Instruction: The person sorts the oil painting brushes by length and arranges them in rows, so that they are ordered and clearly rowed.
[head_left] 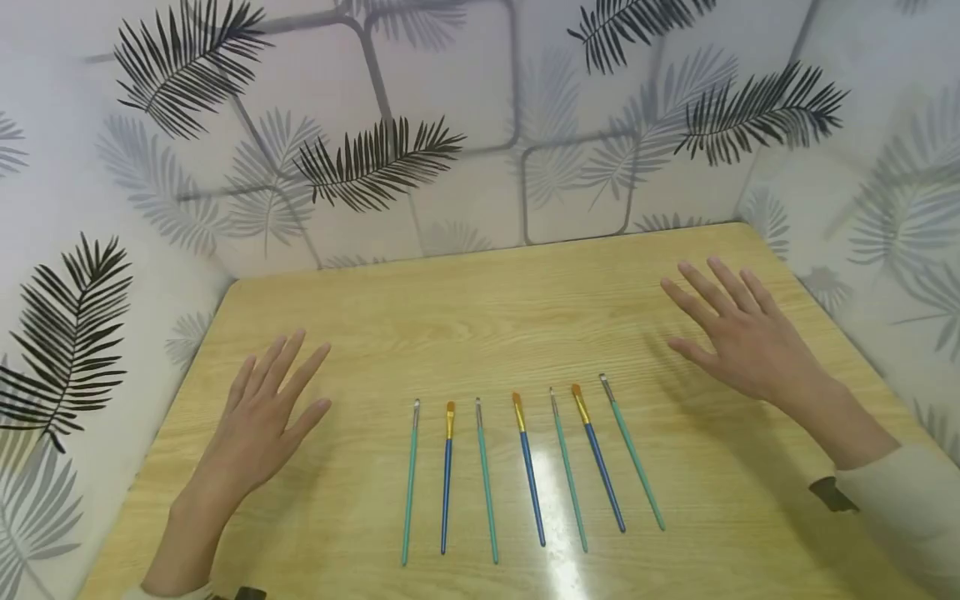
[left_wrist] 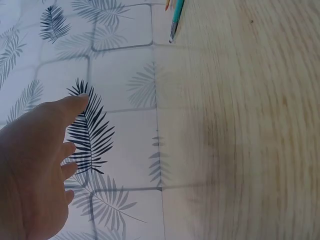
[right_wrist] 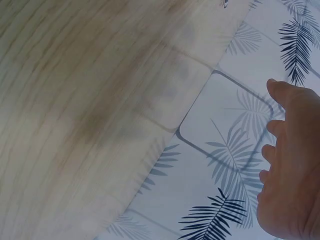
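Several thin paintbrushes lie in a spread row on the wooden table, bristle ends toward the wall. Teal-handled ones, such as the leftmost brush (head_left: 410,492) and the rightmost brush (head_left: 637,462), alternate with blue-handled ones like this flat brush (head_left: 530,475), which has a gold ferrule and orange bristles. My left hand (head_left: 258,417) is held left of the row, fingers spread and holding nothing. To the right of the row, my right hand (head_left: 750,342) hovers with fingers apart, also holding nothing. One teal brush tip (left_wrist: 174,30) shows at the top of the left wrist view.
The pale wood table (head_left: 360,333) meets a wall (head_left: 465,92) papered with grey and black leaves along its back and sides. Light glares off the tabletop near the middle brushes. A cream sleeve (head_left: 900,500) covers the right forearm.
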